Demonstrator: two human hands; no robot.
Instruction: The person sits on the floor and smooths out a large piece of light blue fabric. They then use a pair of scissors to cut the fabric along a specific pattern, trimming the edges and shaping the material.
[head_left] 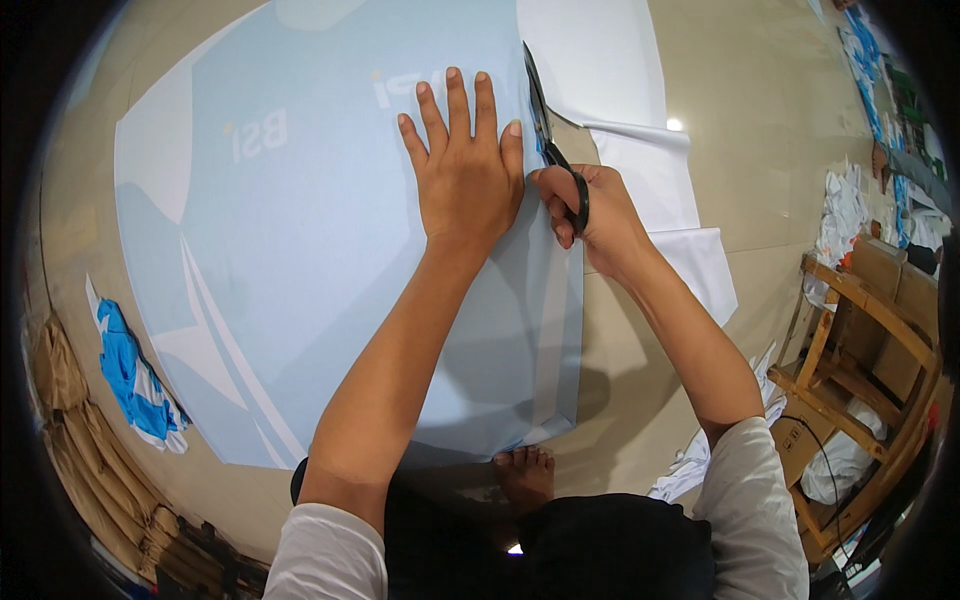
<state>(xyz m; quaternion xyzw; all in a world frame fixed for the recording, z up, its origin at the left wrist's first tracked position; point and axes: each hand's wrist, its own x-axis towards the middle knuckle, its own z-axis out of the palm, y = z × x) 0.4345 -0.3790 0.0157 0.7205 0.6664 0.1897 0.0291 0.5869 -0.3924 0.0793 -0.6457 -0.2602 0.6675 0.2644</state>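
Note:
A large sheet of light blue and white printed fabric (340,270) lies spread on the floor in front of me. My left hand (465,180) rests flat on it with the fingers spread. Just right of that hand, my right hand (590,205) grips black-handled scissors (570,175). Their blades point away from me along the fabric's right side and look parted. White fabric (610,80) extends beyond the cut, and a folded piece of it hangs off to the right of my right hand.
Tan tiled floor (740,160) surrounds the sheet. A blue and white cloth scrap (135,375) lies at the left, near brown wrapped bundles (95,465). At the right stand a wooden frame (870,310) and cardboard boxes. Another person's arm (915,175) shows at the far right.

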